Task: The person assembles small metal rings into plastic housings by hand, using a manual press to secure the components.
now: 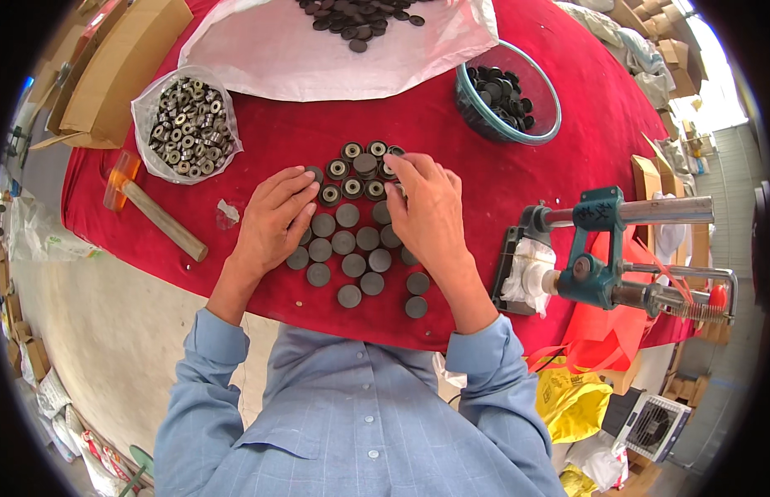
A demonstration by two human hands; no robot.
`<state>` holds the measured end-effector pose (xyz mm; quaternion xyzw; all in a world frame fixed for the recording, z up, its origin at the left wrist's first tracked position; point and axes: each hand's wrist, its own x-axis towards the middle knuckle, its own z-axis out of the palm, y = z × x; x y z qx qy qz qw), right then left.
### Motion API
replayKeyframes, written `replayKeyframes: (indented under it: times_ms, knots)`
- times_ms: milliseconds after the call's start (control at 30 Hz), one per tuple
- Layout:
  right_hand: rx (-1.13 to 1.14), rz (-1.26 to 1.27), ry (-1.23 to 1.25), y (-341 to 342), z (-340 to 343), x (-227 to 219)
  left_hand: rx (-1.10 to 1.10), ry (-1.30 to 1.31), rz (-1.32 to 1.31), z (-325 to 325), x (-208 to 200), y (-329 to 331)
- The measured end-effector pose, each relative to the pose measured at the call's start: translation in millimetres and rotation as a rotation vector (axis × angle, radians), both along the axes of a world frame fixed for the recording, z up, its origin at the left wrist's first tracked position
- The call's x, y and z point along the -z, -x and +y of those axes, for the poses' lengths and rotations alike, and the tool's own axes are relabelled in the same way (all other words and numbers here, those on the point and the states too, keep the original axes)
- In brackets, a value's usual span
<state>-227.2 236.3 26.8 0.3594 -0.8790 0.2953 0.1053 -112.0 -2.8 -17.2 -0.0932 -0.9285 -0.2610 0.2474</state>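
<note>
My left hand (277, 217) has its fingers curled at the left side of a cluster of ringed rollers (352, 189), a round black cap (315, 174) at its fingertips. My right hand (430, 211) reaches to the cluster's right side, index finger and thumb closed about a roller (386, 170) partly hidden by them. A black cap (365, 162) lies on top of the cluster. Several dark round discs (343, 242) lie flat on the red cloth between my wrists.
A bag of metal bearings (190, 132) and a wooden-handled hammer (161, 217) lie at left. A glass bowl of black caps (507, 99) stands at back right, beside a white sheet (335, 70) bearing more. A green hand press (596, 248) stands at right; a cardboard box (124, 66) at far left.
</note>
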Motion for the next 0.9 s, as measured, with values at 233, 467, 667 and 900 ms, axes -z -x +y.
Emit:
replayKeyframes:
  times_ms: [233, 467, 667, 900]
  knots:
    - [-0.065, 0.045, -0.102, 14, -29, 11, -0.014, -0.027, 0.007, 4, 2, 1]
    - [-0.071, 0.179, -0.2, 16, -33, 30, -0.033, 0.129, 0.031, 8, -10, 5]
    - [-0.088, 0.14, -0.024, 16, -35, 26, -0.015, 0.057, -0.004, 4, -10, 7]
    - [-0.022, 0.169, -0.08, 6, -41, 21, -0.04, -0.085, -0.001, 6, 4, -1]
